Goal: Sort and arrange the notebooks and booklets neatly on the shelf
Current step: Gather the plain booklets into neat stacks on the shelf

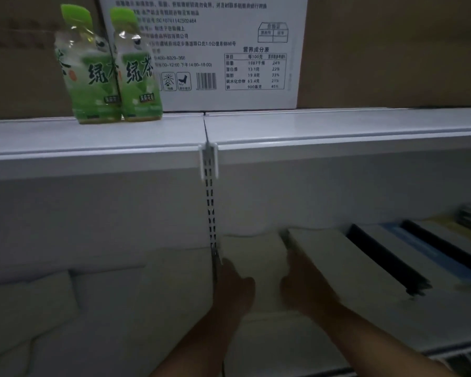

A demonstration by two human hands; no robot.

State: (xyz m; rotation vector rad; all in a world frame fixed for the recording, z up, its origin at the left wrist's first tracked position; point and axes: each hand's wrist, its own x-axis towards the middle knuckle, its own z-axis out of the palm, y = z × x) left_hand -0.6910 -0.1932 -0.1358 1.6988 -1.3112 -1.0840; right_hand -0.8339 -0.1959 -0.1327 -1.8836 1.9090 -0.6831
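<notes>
On the dim lower shelf, a pale stack of booklets lies flat just right of the slotted upright. My left hand rests against the stack's left side with its fingers stretched along it. My right hand grips the left edge of a thick white notebook stack that leans to the right. Its fingertips are hidden under that stack. Further right lie overlapping notebooks with black spines and a blue cover.
The upper shelf board juts out above my hands. On it stand two green tea bottles, a white printed carton and brown cartons. White packs fill the lower shelf at left.
</notes>
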